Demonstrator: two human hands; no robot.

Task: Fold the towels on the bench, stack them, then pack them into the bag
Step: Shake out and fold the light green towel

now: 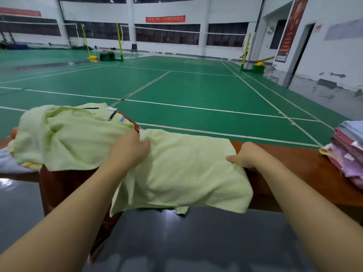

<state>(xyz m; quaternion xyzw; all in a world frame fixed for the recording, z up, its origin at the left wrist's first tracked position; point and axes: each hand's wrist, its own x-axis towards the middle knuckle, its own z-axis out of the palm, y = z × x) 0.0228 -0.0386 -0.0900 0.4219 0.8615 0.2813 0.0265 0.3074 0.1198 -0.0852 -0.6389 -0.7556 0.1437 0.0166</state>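
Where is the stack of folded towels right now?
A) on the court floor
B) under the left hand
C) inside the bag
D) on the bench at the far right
D: the stack of folded towels, pink, purple and blue, sits on the wooden bench at the right edge, apart from the green towel that both hands hold.

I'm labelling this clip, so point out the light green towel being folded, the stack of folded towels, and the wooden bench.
light green towel point(182, 169), head view, its flat middle
stack of folded towels point(347, 152), head view, pink layers
wooden bench point(306, 163), head view, bare top
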